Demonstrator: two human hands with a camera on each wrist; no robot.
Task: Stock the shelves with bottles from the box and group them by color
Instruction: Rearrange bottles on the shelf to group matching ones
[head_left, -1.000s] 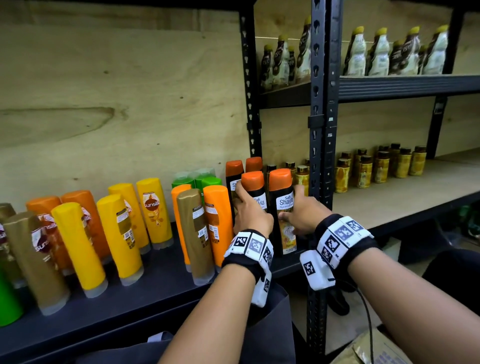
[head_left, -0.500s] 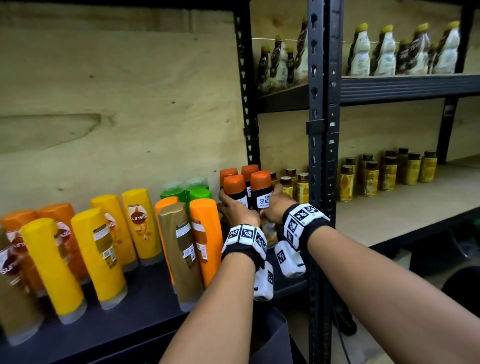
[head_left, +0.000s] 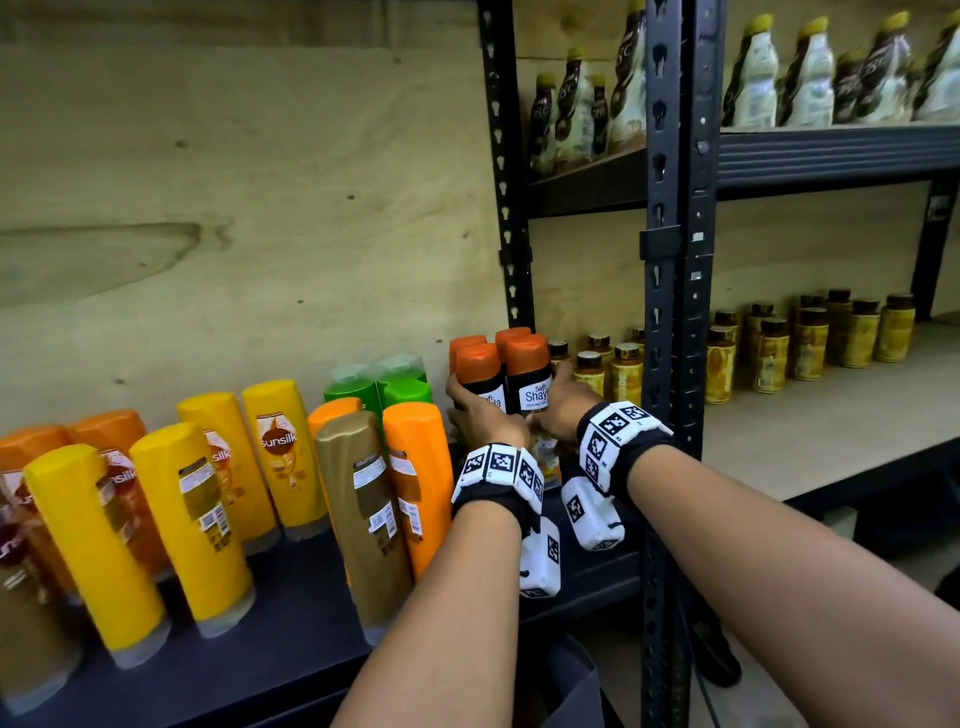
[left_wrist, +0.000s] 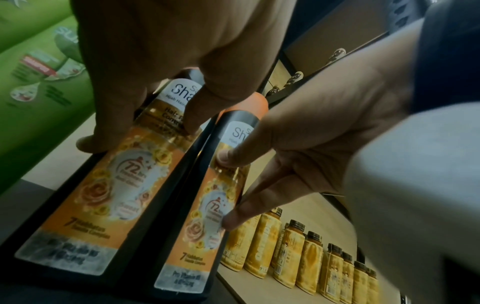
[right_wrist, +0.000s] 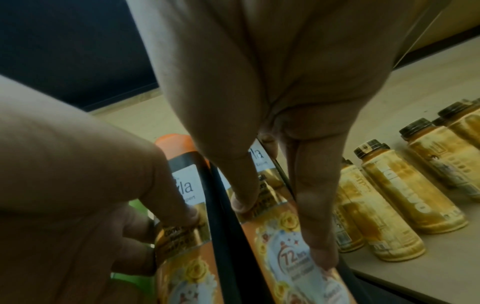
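Two black bottles with orange caps stand side by side at the right end of the dark shelf. My left hand grips the left bottle, thumb on its label and fingers round its left side. My right hand grips the right bottle, thumb on the front and fingers along its right side. Two more orange-capped bottles stand directly behind them against the plywood back wall. The lower halves of the held bottles are hidden behind my wrists in the head view.
Green bottles, then orange, gold and yellow bottles fill the shelf to the left. Small amber bottles stand close on the right. A black upright post rises beside my right wrist. White and brown bottles fill the upper shelf.
Both hands have pushed the two orange-capped bottles back along the shelf, up against the two behind them. My head has come closer and the arms are stretched further in.
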